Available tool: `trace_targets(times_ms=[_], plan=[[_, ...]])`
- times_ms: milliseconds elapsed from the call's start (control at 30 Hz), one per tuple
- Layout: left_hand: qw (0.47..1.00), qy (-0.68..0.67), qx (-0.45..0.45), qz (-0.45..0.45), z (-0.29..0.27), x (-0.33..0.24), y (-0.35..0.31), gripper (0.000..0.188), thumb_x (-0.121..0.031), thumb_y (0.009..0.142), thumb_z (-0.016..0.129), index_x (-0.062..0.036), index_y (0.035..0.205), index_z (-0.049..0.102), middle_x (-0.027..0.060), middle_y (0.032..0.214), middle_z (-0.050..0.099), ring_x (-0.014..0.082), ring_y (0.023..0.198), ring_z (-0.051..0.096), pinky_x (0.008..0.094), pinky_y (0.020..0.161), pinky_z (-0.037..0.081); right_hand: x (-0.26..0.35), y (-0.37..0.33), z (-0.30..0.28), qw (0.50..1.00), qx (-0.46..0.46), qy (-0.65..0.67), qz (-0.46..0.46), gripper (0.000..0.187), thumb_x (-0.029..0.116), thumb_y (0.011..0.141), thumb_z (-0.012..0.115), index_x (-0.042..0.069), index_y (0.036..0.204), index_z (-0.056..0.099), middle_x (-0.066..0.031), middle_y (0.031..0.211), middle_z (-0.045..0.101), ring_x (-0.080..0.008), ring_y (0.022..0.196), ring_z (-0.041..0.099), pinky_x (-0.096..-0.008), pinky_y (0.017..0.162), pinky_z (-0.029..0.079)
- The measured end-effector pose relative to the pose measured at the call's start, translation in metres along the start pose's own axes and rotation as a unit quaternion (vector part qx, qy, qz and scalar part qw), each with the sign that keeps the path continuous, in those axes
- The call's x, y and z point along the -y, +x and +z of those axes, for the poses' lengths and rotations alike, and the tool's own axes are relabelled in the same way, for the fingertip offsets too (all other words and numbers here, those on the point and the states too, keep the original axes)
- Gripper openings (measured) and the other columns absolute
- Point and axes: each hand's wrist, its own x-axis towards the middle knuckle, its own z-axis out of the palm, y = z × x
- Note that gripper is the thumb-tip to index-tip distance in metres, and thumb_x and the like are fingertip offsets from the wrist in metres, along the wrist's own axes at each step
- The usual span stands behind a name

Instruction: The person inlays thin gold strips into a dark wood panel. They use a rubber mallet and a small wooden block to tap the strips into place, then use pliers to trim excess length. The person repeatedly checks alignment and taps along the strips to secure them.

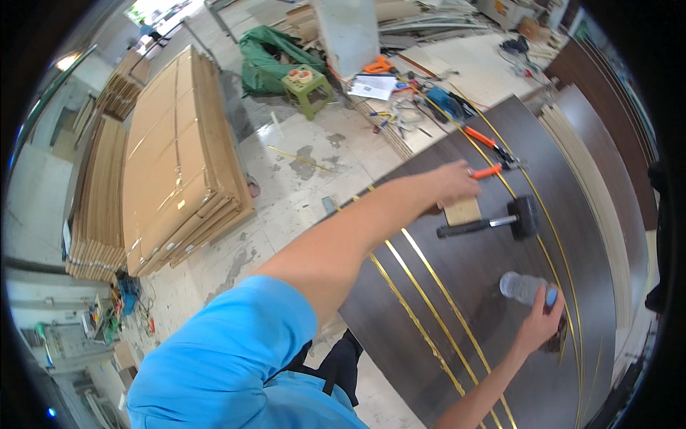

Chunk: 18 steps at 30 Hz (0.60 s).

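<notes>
My left hand is curled closed over the dark board. Its fingers sit against the end of an orange handle of the cutters and just above a small pale wood block; what it grips, if anything, is hidden. In my right hand is a clear plastic bottle with a blue cap, tilted over the board. Between my hands lies a black rubber mallet, its handle towards the left. Thin gold strips run lengthwise along the board.
Beyond the board, a low bench holds pliers, a blue power tool, papers and an orange-handled tool. A green stool stands on the floor. Flat cardboard packages are stacked on the left.
</notes>
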Motion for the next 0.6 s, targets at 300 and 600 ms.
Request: trace_targets(times_ms=[300,600], plan=[[0.943,-0.215,-0.185,-0.173,0.006,-0.013,-0.175,0.088,-0.034,0.069,0.091,-0.0013,0.142,0.056,0.0201,0.139,0.058,0.0382,0.135,0.057,0.0562,0.121,0.041,0.133,-0.052,0.023,0.997,0.023,0.035,-0.059,0.032,0.020,0.103,0.079,-0.001,0.126,0.073,-0.0112,0.119,0.076,-0.0246,0.110,0.070,-0.0402,0.096,0.058],[0.460,-0.707,-0.322,-0.429,0.146,-0.004,-0.564,0.093,-0.021,0.081,0.094,-0.0045,0.158,0.045,0.0152,0.144,0.059,0.0285,0.134,0.057,0.0439,0.113,0.049,0.313,-0.180,0.211,0.952,0.198,0.086,-0.218,0.032,0.005,0.092,0.084,-0.001,0.123,0.075,-0.0096,0.113,0.070,-0.0190,0.104,0.065,-0.0336,0.093,0.053]])
